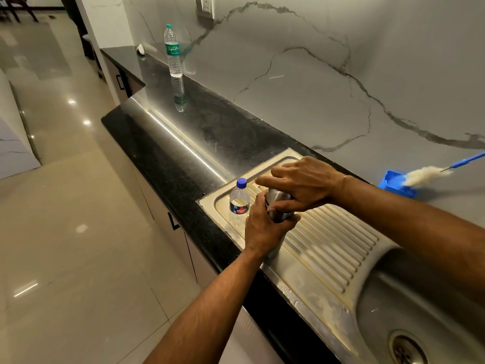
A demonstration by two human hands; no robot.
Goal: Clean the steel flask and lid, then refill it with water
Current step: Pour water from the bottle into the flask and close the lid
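On the ribbed steel drainboard [330, 248] beside the sink basin [409, 311], the steel flask [278, 203] stands upright, the left hand [265, 229] wrapped around its body while the right hand [301, 183] curls over the lid [279, 194] at its top. Just left of the flask stands a small plastic bottle with a blue cap [239, 202]. Farther along the black table [168, 153] a taller water bottle [173, 52] stands near the marble wall, and a blue brush with white bristles [425, 174] rests over a blue holder [393, 183] at the right.
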